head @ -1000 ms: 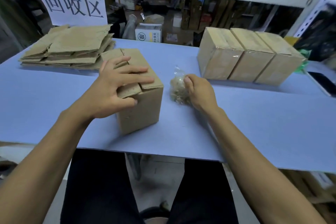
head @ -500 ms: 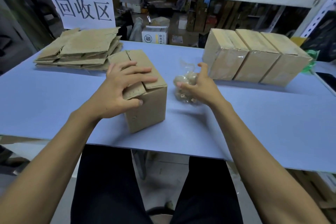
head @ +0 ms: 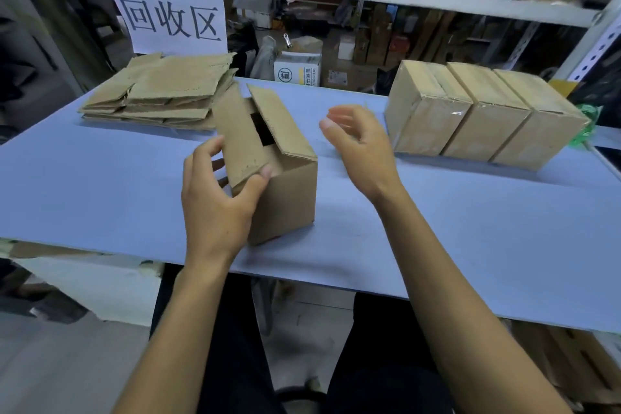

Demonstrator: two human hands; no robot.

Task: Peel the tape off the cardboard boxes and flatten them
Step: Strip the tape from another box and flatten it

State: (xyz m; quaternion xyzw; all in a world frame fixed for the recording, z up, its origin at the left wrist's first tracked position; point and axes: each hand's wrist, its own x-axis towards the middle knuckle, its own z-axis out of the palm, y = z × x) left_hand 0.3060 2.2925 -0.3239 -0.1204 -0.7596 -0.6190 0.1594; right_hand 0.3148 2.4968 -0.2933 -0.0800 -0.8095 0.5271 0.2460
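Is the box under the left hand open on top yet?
Open: the box has its top flaps lifted apart, dark gap between; left hand grips one flap.

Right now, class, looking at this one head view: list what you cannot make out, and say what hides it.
- Inside of the open box: only a dark gap shows between its flaps.
- Left hand fingers: partly behind the raised flap.
- Right hand: blurred fingertips; whether it holds anything is unclear.
- Three taped boxes: far sides face away.
- Flattened stack: count unclear, sheets overlap.
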